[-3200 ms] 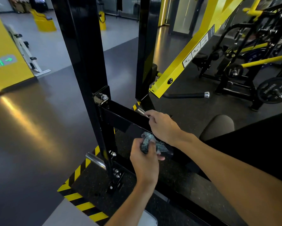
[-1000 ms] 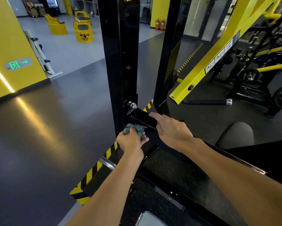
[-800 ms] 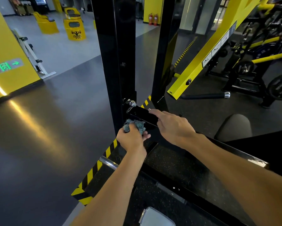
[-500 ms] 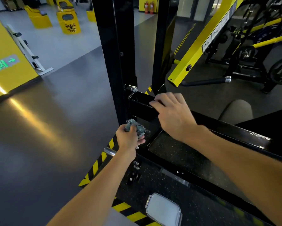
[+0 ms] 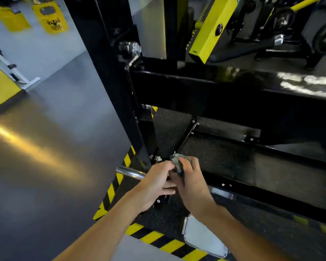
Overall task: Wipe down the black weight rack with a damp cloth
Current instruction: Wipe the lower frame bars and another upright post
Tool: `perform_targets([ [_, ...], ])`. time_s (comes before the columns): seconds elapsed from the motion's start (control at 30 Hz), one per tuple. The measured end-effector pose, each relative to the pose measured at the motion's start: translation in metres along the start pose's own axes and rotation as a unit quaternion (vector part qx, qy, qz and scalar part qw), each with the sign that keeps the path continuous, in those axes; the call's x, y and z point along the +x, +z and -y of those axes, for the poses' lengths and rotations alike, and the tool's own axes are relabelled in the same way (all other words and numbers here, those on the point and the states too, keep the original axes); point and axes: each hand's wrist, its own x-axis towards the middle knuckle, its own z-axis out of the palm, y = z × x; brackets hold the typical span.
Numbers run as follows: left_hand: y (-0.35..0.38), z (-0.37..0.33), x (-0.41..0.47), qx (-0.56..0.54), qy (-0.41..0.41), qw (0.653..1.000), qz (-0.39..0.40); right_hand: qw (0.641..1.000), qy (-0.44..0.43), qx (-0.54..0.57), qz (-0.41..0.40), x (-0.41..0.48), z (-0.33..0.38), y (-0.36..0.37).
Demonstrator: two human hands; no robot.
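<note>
— What's on the left?
— The left hand [image 5: 154, 185], low at the foot of the black weight rack [image 5: 109, 81]. Its fingers curl toward the cloth [image 5: 177, 161]; blur hides whether they grip it.
— And right of that?
— The right hand [image 5: 193, 185] pinches the cloth, near the rack's bottom rail.

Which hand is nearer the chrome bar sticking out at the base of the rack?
Left. The left hand sits right beside the chrome bar, covering its inner end. The right hand is farther right, beyond the left hand, gripping the cloth.
</note>
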Motion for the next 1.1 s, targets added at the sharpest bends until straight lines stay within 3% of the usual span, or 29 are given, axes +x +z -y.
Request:
perform_targets([
  [0.07,-0.010,0.012,0.028,0.070,-0.006,0.997,-0.017,0.999,0.005,-0.030,-0.031,0.014,-0.018,0.020],
  [0.13,-0.023,0.028,0.053,0.180,0.046,0.981,-0.056,0.997,0.009,-0.070,-0.041,0.022,-0.034,0.043],
  [0.27,-0.053,0.051,0.089,0.448,0.173,0.875,-0.053,0.987,0.061,-0.123,-0.078,0.044,-0.051,0.081],
  [0.4,-0.061,0.055,0.103,0.633,0.177,0.753,-0.032,0.979,0.036,-0.181,-0.083,0.064,-0.059,0.109],
  [0.47,-0.064,0.057,0.110,0.674,0.167,0.718,-0.035,0.969,0.032,-0.234,-0.077,0.071,-0.065,0.121],
  [0.7,-0.065,0.060,0.114,0.715,0.170,0.678,-0.022,0.931,-0.060,-0.346,-0.101,0.050,-0.089,0.135],
  [0.87,-0.064,0.065,0.124,0.710,0.201,0.675,-0.010,0.942,0.018,-0.285,-0.175,0.071,-0.098,0.122],
  [1.0,-0.060,0.064,0.133,0.714,0.213,0.667,-0.011,0.945,-0.090,-0.290,-0.120,0.054,-0.109,0.124],
  [1.1,-0.054,0.063,0.137,0.718,0.231,0.656,-0.018,0.936,-0.011,-0.292,-0.199,0.051,-0.121,0.109],
])
